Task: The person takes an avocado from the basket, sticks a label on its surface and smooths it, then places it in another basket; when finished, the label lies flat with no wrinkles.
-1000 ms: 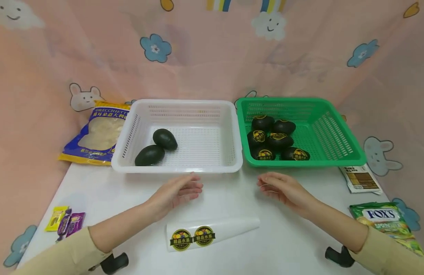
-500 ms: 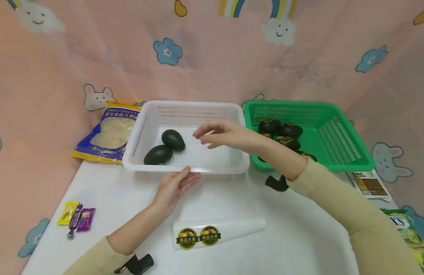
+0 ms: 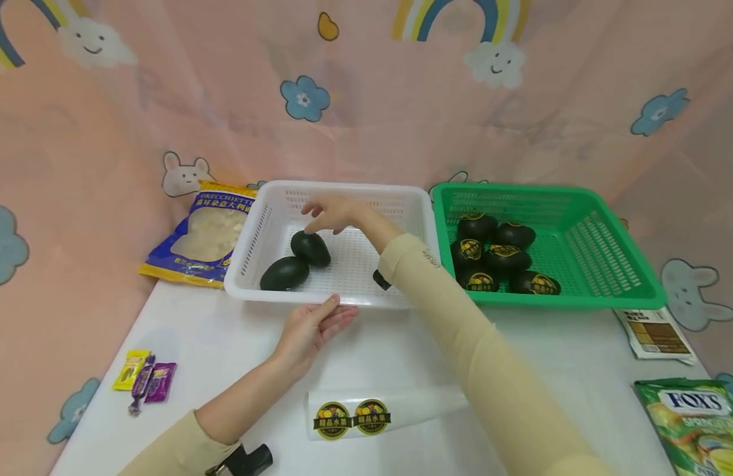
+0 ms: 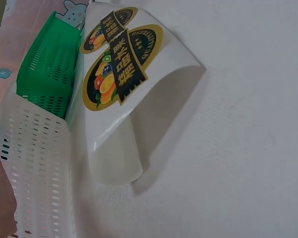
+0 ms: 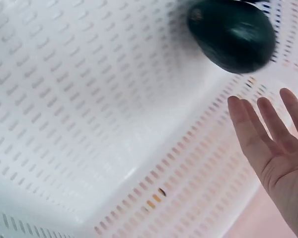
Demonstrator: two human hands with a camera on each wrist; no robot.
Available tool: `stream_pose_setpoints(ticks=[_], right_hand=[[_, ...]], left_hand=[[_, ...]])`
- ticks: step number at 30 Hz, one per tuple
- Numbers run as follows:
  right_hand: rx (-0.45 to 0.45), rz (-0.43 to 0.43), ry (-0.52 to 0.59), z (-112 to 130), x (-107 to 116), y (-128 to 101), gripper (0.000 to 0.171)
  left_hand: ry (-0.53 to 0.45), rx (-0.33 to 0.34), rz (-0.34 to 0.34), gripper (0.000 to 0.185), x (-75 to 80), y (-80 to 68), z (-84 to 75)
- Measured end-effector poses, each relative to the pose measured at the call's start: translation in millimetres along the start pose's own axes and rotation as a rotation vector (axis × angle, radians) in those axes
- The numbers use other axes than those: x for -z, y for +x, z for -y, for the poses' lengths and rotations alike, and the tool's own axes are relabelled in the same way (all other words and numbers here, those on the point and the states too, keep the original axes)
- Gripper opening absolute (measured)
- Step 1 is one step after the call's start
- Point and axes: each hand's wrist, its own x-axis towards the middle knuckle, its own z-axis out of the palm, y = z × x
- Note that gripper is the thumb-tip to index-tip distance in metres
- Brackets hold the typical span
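Note:
Two dark green avocados, an upper one (image 3: pixel 312 250) and a lower one (image 3: pixel 284 274), lie touching in the left part of a white plastic basket (image 3: pixel 265 295). My left hand (image 3: pixel 307 332) holds this basket's front rim, thumb on top and fingers below. Over the basket, my right hand (image 3: pixel 336 213) hovers just behind the upper avocado, fingers spread and apart from the fruit in the right wrist view. To the right, a green basket (image 3: pixel 580 303) holds several avocados with black-and-gold stickers. A white sticker sheet (image 3: pixel 414 404) with two round fruit labels (image 3: pixel 372 416) lies curled in front.
A blue-and-yellow pasta bag (image 3: pixel 208 235) leans by the white basket's left side. Small wrapped candies (image 3: pixel 143 380) lie at the left. A green FOX'S bag (image 3: pixel 693 420) and a brown-and-white packet (image 3: pixel 656 334) are at the right. A pink printed cloth (image 3: pixel 390 125) hangs behind.
Both hands were in front of the baskets. The left moved up to the white basket's rim; the right swung left across it to the upper avocado. The head view shifted slightly.

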Motion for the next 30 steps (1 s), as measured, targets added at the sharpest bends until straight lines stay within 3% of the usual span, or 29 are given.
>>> stream_pose_setpoints(ticks=[7, 12, 15, 20, 24, 27, 30], right_hand=[[-0.009, 0.122, -0.131, -17, -30, 12, 0.07], [0.065, 0.103, -0.23, -24, -34, 10, 0.068], [0.094, 0.077, -0.208, -25, -24, 0, 0.069], [0.161, -0.011, -0.125, -18, 5, -33, 0.068], [0.239, -0.091, -0.051, -13, 23, -72, 0.066], [0.339, -0.135, -0.025, -14, 23, -107, 0.066], [0.405, -0.141, 0.011, -19, 9, -147, 0.068]], left_hand=[[0.019, 0.002, 0.025, 0.037, -2.2, -0.6, 7.9], [0.031, 0.005, 0.029, 0.039, -3.5, 0.6, 10.2], [0.042, -0.004, 0.035, 0.04, -3.6, 1.9, 10.3], [0.054, -0.027, 0.044, 0.04, -1.2, 4.4, 8.7], [0.049, -0.048, 0.047, 0.039, 1.1, 5.1, 7.3], [0.041, -0.059, 0.042, 0.038, 2.6, 5.1, 6.7], [0.027, -0.065, 0.034, 0.035, 3.6, 5.3, 6.7]])
